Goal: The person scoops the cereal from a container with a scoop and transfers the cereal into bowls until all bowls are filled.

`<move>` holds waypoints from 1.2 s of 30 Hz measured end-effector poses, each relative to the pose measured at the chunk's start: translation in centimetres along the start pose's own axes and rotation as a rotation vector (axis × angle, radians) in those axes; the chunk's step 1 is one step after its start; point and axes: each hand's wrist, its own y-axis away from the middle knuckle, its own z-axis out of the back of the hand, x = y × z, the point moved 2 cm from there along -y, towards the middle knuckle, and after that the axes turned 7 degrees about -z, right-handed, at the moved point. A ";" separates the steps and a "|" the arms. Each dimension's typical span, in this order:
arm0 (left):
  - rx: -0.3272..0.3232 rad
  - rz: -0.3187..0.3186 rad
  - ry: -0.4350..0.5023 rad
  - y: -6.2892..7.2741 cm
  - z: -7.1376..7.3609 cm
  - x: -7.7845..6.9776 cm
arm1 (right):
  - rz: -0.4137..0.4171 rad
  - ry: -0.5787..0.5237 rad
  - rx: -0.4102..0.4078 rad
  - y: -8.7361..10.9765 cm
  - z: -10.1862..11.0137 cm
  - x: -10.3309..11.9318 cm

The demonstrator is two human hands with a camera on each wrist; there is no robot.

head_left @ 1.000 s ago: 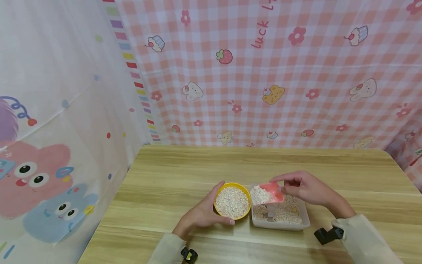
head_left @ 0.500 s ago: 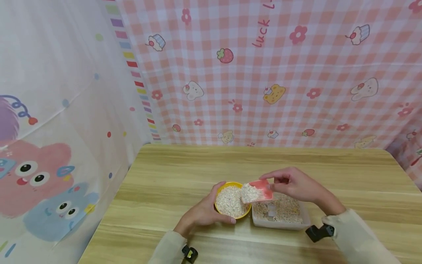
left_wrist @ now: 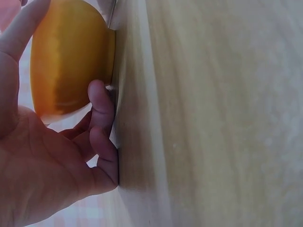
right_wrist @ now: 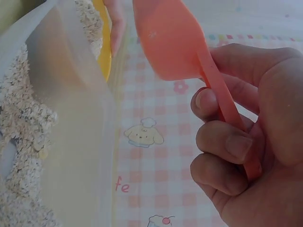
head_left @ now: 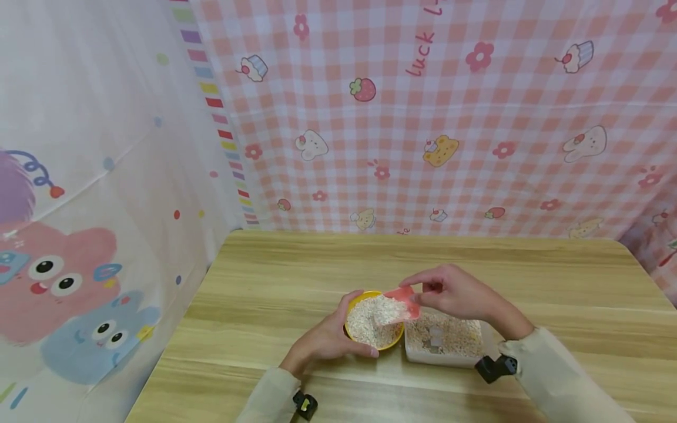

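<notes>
The wooden tabletop runs bare from the bowl back to the pink checked cloth hung along its far edge, and bare wood spreads wide to the right as well; on the left the edge drops off beside a cartoon-printed curtain. The yellow bowl of oat flakes stands near the front edge, just beside a clear plastic tray that also holds flakes; their rims are touching or nearly so.

The left hand cups the bowl from its left side, thumb along the near rim, fingers curled round the wall down to the wood. The right hand reaches in from the right above the tray, its fingers curled round the handle of a pink scoop. The scoop is tilted down over the bowl, flakes sliding off its lip onto the heap.
</notes>
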 end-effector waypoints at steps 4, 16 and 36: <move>0.000 -0.002 0.001 0.0 0.0 0.0 | 0.017 0.034 -0.003 -0.4 -0.1 0.4; 0.005 0.026 -0.003 -0.1 0.1 0.0 | -0.024 0.114 0.011 -1.2 -0.7 1.2; -0.005 0.032 -0.006 0.0 0.1 0.0 | -0.009 0.304 -0.075 -2.1 -0.9 2.4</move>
